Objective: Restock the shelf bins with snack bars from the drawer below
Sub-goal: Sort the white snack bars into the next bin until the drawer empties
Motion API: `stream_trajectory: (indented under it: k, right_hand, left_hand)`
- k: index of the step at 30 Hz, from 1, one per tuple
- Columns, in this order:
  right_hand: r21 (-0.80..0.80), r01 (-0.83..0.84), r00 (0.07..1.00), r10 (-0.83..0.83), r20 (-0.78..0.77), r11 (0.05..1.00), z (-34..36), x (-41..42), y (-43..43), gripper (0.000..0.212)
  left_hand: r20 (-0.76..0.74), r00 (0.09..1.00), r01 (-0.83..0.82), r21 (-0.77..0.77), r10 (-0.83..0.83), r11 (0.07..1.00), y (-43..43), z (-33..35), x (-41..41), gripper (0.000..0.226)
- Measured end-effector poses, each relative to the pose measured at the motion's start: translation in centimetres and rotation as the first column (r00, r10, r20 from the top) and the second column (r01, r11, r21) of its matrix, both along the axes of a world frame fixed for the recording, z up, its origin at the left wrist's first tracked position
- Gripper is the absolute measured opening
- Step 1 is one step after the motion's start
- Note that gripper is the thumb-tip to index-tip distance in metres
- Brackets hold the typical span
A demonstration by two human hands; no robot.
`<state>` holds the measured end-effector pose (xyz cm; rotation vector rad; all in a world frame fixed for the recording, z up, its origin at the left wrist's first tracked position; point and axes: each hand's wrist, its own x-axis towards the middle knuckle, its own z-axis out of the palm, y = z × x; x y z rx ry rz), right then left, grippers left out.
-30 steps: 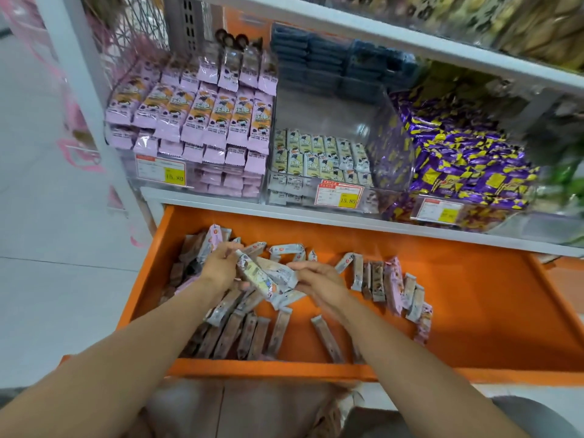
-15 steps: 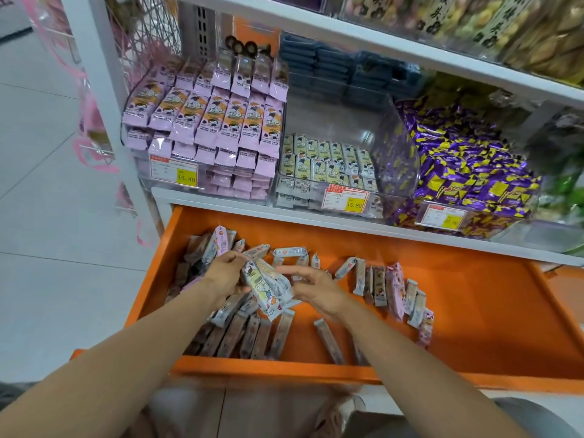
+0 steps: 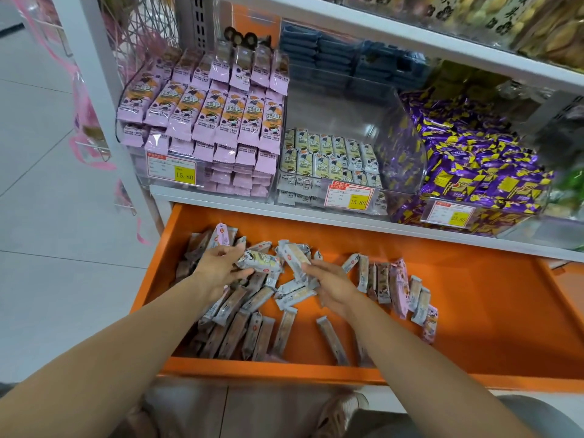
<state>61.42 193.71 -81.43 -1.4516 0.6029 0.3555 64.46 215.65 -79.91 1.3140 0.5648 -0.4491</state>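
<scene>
The orange drawer point(image 3: 493, 327) is pulled out below the shelf, with several loose snack bars point(image 3: 249, 330) scattered in its left half. My left hand point(image 3: 221, 267) grips a white-wrapped snack bar point(image 3: 260, 260) above the pile. My right hand point(image 3: 331, 286) holds a small bunch of white bars point(image 3: 295, 257), some fanned out beneath its fingers. On the shelf above stand a clear bin of pink-wrapped bars point(image 3: 208, 121), filled high, and a clear bin of white-wrapped bars point(image 3: 328, 156), only low-filled.
A bin of purple-and-yellow candies point(image 3: 474, 172) stands at the right. Dark blue packs point(image 3: 341, 58) lie at the shelf's back. Price tags point(image 3: 350, 197) hang on the bin fronts. The drawer's right half is bare orange. My knee and shoe point(image 3: 341, 412) are under the drawer's front edge.
Both hands have risen slightly from the pile with their bars. The left hand's bar has turned to lie sideways. The camera has shifted so the shelf sits further right.
</scene>
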Motion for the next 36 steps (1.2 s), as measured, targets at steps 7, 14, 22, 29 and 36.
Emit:
stream_trajectory:
  k: [7,14,22,29,36]
  right_hand:
    - [0.167,-0.051,0.999,0.051,0.005,0.985,0.9,-0.8,0.7,0.009]
    - [0.071,-0.135,0.991,0.136,-0.007,0.988,1.6,-1.0,1.3,0.03]
    - [0.113,-0.183,0.981,0.189,-0.039,0.976,2.3,-1.5,1.0,0.026]
    - [0.087,-0.21,0.978,0.21,0.011,0.974,2.4,-1.9,1.1,0.047]
    - [-0.127,-0.213,0.954,0.234,0.186,0.969,3.6,-2.5,1.3,0.027]
  left_hand:
    - [-0.156,0.978,0.087,-0.312,-0.142,0.946,-0.3,-0.2,-0.7,0.045]
    - [-0.226,0.95,0.158,-0.249,-0.216,0.955,-1.2,0.7,-1.9,0.024]
    - [-0.181,0.964,0.156,-0.211,-0.196,0.965,-1.7,1.1,-2.2,0.027]
    - [-0.145,0.965,0.196,-0.159,-0.219,0.968,-2.1,1.6,-2.5,0.022]
    - [-0.078,0.964,0.256,0.007,-0.254,0.967,-2.3,2.9,-3.6,0.019]
